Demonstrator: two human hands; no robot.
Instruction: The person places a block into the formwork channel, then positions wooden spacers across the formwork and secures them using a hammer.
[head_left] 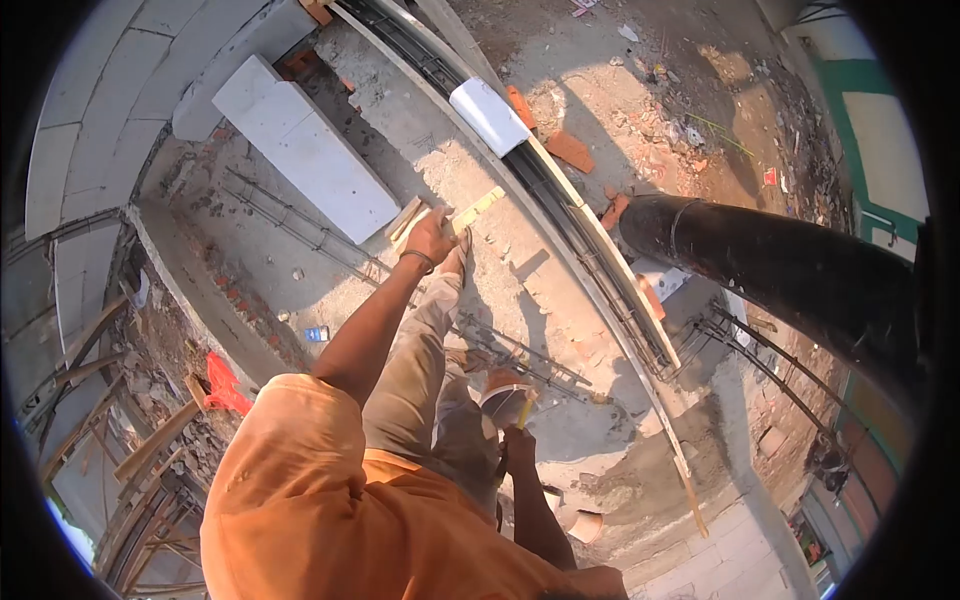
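Note:
My left hand (430, 240) is closed around a pale wooden piece (480, 210) near my foot, beside the end of a long white block (305, 145). Short bits of wood (403, 220) show at the other side of the hand. Lower down, on the right of my legs, my right hand (519, 450) is closed on a tool with a yellow part (525, 410); its other end cannot be made out clearly.
A long curved wooden form with steel bars (560, 220) crosses the view, a white sheet (489, 117) over it. A thick black pipe (770, 270) comes in from the right. Thin rebars (300, 232), a blue packet (316, 333), red cloth (228, 386) and broken bricks (570, 150) lie around.

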